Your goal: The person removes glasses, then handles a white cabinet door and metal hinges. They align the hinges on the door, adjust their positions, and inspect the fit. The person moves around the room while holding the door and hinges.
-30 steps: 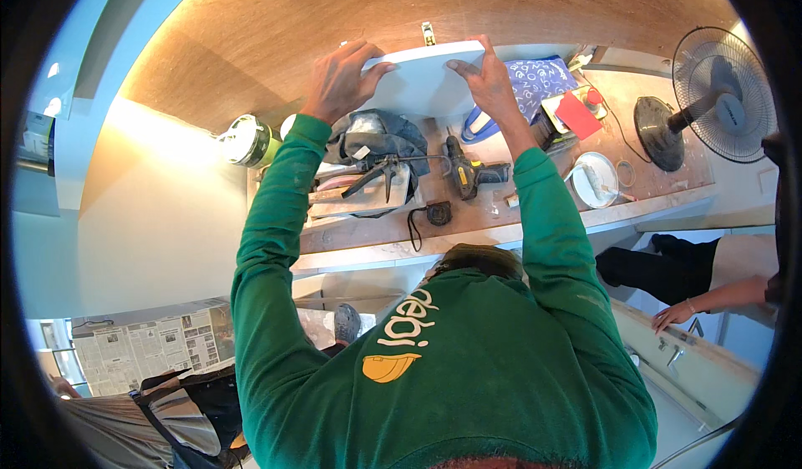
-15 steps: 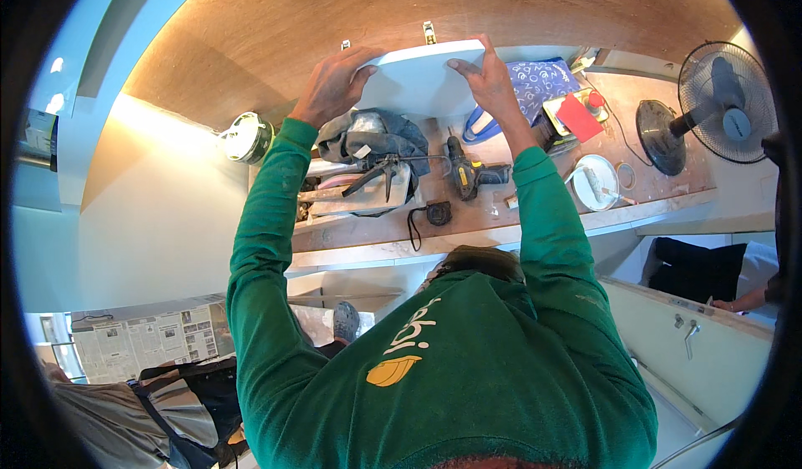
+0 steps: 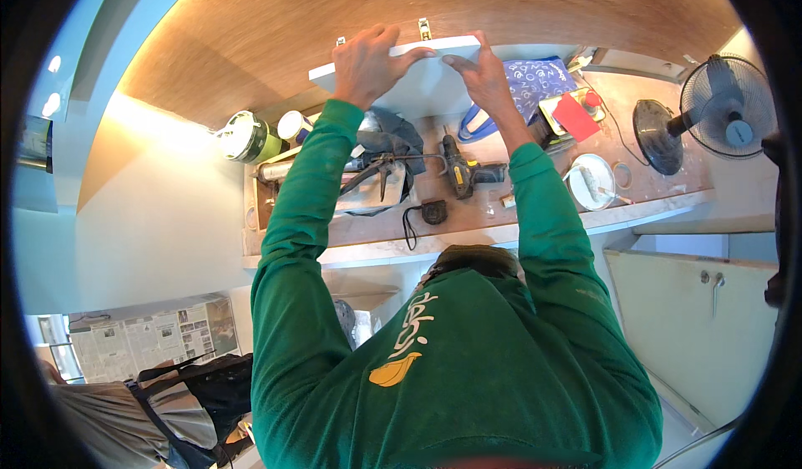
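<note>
Both of my hands grip the top edge of a white panel [image 3: 433,87], which stands tilted against the wooden back wall. My left hand [image 3: 368,62] is closed over the edge near its middle, thumb on the near face. My right hand [image 3: 479,75] clasps the right corner, its thumb also on the near face. Just above the panel, two metal hinges [image 3: 424,28] stick out from the wood. Below my hands lie a caulking gun [image 3: 383,171], a dark cloth [image 3: 391,131], a cordless drill [image 3: 464,168] and a black tape measure [image 3: 433,212].
On the right of the counter stand a white bowl [image 3: 591,182] with a tool in it, a red card [image 3: 576,118] and a black fan [image 3: 660,137]. A green-and-white tub [image 3: 247,139] sits at the left. Another person [image 3: 125,423] is at the lower left. A cabinet door [image 3: 693,319] hangs at the right.
My left hand has slid right along the panel's edge, uncovering its left corner. My right hand keeps its grip. The person seen through the opening on the right has gone from view.
</note>
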Motion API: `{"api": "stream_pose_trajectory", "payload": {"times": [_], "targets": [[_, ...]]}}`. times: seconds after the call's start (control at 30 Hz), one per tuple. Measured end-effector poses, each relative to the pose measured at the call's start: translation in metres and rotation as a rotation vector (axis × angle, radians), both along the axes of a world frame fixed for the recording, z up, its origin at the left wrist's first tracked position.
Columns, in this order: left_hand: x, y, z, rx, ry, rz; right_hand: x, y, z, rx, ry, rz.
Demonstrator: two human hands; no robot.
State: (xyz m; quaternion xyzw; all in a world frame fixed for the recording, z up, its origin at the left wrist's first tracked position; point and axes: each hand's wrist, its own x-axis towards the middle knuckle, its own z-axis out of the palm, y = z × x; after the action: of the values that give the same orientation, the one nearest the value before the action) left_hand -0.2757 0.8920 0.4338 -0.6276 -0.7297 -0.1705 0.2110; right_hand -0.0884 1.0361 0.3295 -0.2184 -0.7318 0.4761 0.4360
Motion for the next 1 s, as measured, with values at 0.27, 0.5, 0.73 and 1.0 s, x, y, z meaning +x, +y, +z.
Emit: {"api": "stream_pose_trajectory", "payload": {"times": [0.27,0.5,0.73,1.0], "targets": [[-0.053,-0.043,0.008,0.086,-0.208,-0.344,-0.005,0.012,-0.008,0.072,-0.051,-0.014],[-0.024,-0.001,0.006,0.115,-0.003,-0.239,-0.004,-0.002,-0.004,0.124,0.005,-0.036],[0.054,0.051,-0.02,0.294,-0.096,-0.292,0.007,-0.008,-0.001,0.072,-0.091,-0.041],[0.092,-0.017,-0.038,0.557,-0.589,-0.126,0.02,-0.024,-0.003,0.095,0.067,0.029]]}}
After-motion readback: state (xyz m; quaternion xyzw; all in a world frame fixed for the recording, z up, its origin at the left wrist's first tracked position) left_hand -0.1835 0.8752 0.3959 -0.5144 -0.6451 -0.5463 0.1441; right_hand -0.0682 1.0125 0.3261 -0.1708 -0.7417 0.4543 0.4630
